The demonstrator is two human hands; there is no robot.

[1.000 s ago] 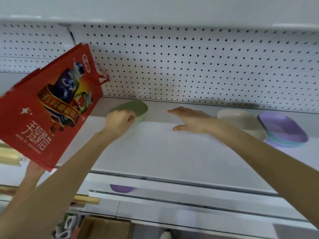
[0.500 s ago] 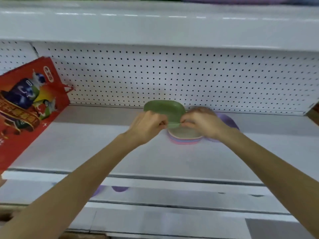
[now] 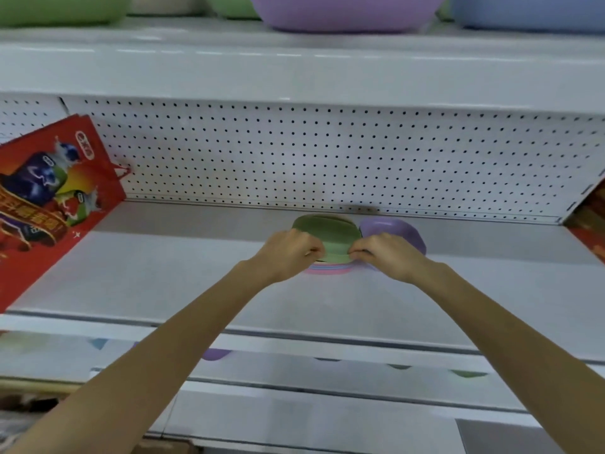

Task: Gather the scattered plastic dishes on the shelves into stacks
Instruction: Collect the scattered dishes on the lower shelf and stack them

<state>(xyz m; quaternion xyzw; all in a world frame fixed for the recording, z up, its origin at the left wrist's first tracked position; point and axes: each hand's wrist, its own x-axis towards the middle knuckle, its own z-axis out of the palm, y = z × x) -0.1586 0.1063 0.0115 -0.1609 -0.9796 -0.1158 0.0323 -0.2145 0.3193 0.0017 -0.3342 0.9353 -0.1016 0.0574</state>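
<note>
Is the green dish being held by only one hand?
No, the left hand and the right hand both pinch the near rim of the green dish.

**Shelf Layout: Dishes Grouped Right of Centre**

On the middle shelf (image 3: 163,273), a stack of dishes (image 3: 327,268) sits right of centre, close before the back panel (image 3: 294,158). The top dish (image 3: 327,231) lies on it. The left hand (image 3: 288,253) and the right hand (image 3: 386,257) pinch its near rim from either side. A separate dish (image 3: 393,229) sits just right of the stack. A bag (image 3: 49,204) leans at far left. Basins (image 3: 343,11) stand on the upper shelf (image 3: 294,70) above.
</note>
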